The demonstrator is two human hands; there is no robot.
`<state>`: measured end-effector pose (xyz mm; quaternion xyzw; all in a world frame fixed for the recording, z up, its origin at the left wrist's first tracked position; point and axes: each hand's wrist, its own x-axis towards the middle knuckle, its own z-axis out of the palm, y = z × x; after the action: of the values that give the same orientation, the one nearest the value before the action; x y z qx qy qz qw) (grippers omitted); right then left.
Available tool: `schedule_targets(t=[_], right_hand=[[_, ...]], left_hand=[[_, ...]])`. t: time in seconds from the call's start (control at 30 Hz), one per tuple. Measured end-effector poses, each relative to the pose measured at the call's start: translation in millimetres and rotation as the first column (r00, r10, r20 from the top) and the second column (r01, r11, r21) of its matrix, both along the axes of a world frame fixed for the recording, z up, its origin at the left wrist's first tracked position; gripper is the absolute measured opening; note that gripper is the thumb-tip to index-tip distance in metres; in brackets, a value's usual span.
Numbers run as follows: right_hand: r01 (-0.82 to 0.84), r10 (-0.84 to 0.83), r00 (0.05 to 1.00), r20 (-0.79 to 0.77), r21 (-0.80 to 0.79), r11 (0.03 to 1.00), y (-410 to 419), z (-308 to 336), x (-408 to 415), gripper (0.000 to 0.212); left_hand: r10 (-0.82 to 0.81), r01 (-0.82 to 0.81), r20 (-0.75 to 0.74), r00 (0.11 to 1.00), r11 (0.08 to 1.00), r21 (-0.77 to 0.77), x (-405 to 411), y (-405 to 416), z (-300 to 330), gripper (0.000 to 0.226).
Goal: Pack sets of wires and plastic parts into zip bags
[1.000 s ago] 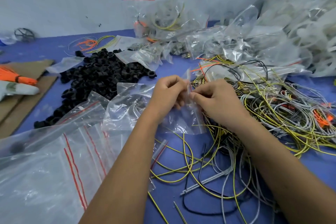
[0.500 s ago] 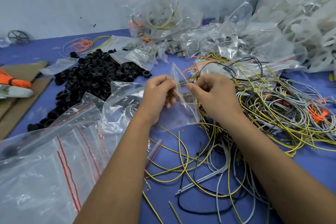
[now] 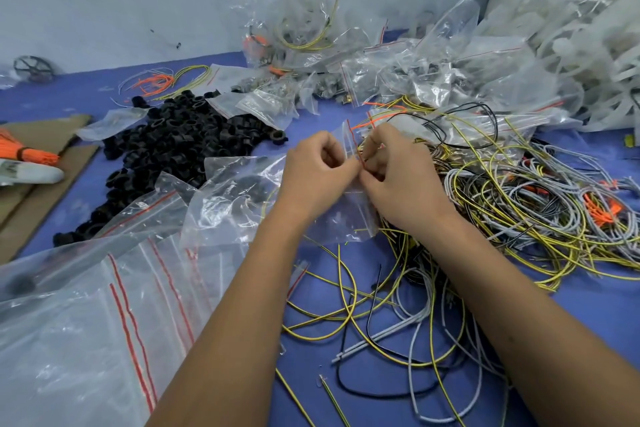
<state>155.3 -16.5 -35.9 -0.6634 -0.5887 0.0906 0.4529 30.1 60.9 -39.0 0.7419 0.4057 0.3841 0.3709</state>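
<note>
Pinching small clear zip bag point(image 3: 341, 215) at its red-lined mouth, left hand point(image 3: 313, 177) and right hand point(image 3: 398, 180) both, fingertips meeting at centre above blue table point(image 3: 571, 315). Fingers of both hands curled tight on the plastic edge; bag body hanging below the knuckles, contents not discernible. Lying just right of the grip and under the right forearm: tangled wires point(image 3: 519, 211), yellow, grey and black, with loose loops spreading nearer. Heaped left of centre and farther back: black plastic parts point(image 3: 180, 149). Spread at near left: stack of empty zip bags point(image 3: 86, 322) with red seal lines, one crumpled bag touching the left wrist. Piled at far centre and right against the wall: filled bags point(image 3: 398, 73). Resting at far left on brown cardboard point(image 3: 41, 198): orange bundle point(image 3: 24, 152).
</note>
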Motion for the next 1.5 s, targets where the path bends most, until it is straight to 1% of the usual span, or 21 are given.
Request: schedule_targets(t=[0.1,0.17,0.23,0.3,0.37,0.4,0.47,0.57,0.63,0.73,0.77,0.87,0.9,1.0,1.03,1.17,1.27,1.33,1.37,1.43,1.5], right_hand=[[0.059,-0.060,0.997,0.051,0.027,0.998,-1.1,0.3,3.0,0.021],[0.128,-0.134,0.989,0.068,0.096,0.987,-1.8,1.8,7.9,0.016],[0.206,-0.220,0.972,0.084,0.145,0.968,-2.5,2.7,14.5,0.019],[0.253,-0.269,0.959,0.091,0.152,0.955,-3.3,3.6,19.4,0.020],[0.247,-0.260,0.962,0.081,0.137,0.959,-2.9,4.9,18.8,0.021],[0.225,-0.234,0.970,0.059,0.123,0.966,-2.6,6.5,17.3,0.020],[0.168,-0.170,0.985,0.018,0.085,0.982,-1.8,12.3,14.1,0.017],[0.107,-0.107,0.994,0.020,-0.021,0.994,-5.2,28.8,20.2,0.020],[0.065,-0.057,0.996,0.075,-0.113,0.991,-12.2,43.1,30.9,0.019],[0.007,0.050,0.977,0.206,-0.269,0.963,-25.8,61.9,48.8,0.019],[0.020,0.053,0.970,0.237,-0.296,0.955,-30.4,66.5,55.2,0.019],[0.134,-0.056,0.963,0.265,-0.285,0.949,-43.6,75.3,80.0,0.018],[0.165,-0.075,0.958,0.276,-0.317,0.934,-48.2,77.5,89.3,0.018],[0.173,-0.001,0.952,0.306,-0.537,0.826,-60.5,81.8,108.5,0.024],[0.180,0.010,0.949,0.315,-0.567,0.804,-62.9,82.6,111.8,0.025],[0.251,-0.047,0.934,0.353,-0.557,0.792,-70.1,86.3,120.8,0.024],[0.274,-0.053,0.934,0.354,-0.610,0.743,-75.1,86.6,123.5,0.026],[0.254,-0.048,0.946,0.319,-0.646,0.720,-80.5,86.4,126.0,0.017],[0.259,-0.050,0.944,0.326,-0.640,0.724,-82.8,85.9,128.5,0.012],[0.312,-0.076,0.918,0.389,-0.589,0.746,-87.5,86.0,137.3,0.015],[0.344,-0.097,0.907,0.410,-0.587,0.733,-92.6,86.2,145.1,0.020]], left_hand=[[0.012,-0.010,0.068,0.998,1.000,-0.024,-6.6,2.4,-1.6,0.011],[0.054,-0.043,0.193,0.980,0.997,-0.063,-12.6,5.5,-2.4,0.012],[0.126,-0.091,0.339,0.932,0.989,-0.117,-18.1,9.7,-3.2,0.012],[0.193,-0.126,0.449,0.873,0.976,-0.175,-22.7,13.5,-3.1,0.013],[0.225,-0.113,0.527,0.819,0.965,-0.235,-25.0,15.8,-2.7,0.016],[0.222,-0.097,0.547,0.807,0.964,-0.249,-24.1,15.9,-2.7,0.018],[0.194,-0.081,0.539,0.820,0.971,-0.226,-19.7,14.8,-2.0,0.020],[0.116,-0.050,0.491,0.864,0.988,-0.147,-10.3,10.4,0.7,0.012],[0.063,-0.008,0.462,0.884,0.993,-0.119,-4.0,6.7,-1.0,0.015],[0.017,0.031,0.393,0.919,0.993,-0.118,2.1,1.1,-10.1,0.019],[0.017,0.036,0.372,0.928,0.990,-0.135,3.4,0.4,-13.0,0.019],[0.029,0.039,0.343,0.939,0.981,-0.189,4.0,1.3,-16.8,0.020],[0.029,0.041,0.342,0.939,0.980,-0.194,4.6,1.5,-16.8,0.020],[0.000,0.074,0.360,0.933,0.979,-0.190,8.6,-1.9,-11.7,0.019],[-0.018,0.093,0.369,0.929,0.978,-0.186,11.2,-3.9,-8.3,0.018],[-0.136,0.197,0.362,0.922,0.971,-0.137,28.4,-16.5,7.1,0.018],[-0.186,0.223,0.294,0.938,0.970,-0.099,40.2,-28.2,7.9,0.021],[-0.180,0.211,0.249,0.952,0.972,-0.102,44.7,-34.1,2.3,0.021],[-0.167,0.197,0.233,0.958,0.974,-0.113,44.9,-35.4,-0.6,0.020],[-0.134,0.166,0.220,0.966,0.976,-0.138,42.9,-34.8,-4.6,0.020],[-0.107,0.145,0.225,0.968,0.976,-0.161,40.6,-32.6,-7.0,0.024]])
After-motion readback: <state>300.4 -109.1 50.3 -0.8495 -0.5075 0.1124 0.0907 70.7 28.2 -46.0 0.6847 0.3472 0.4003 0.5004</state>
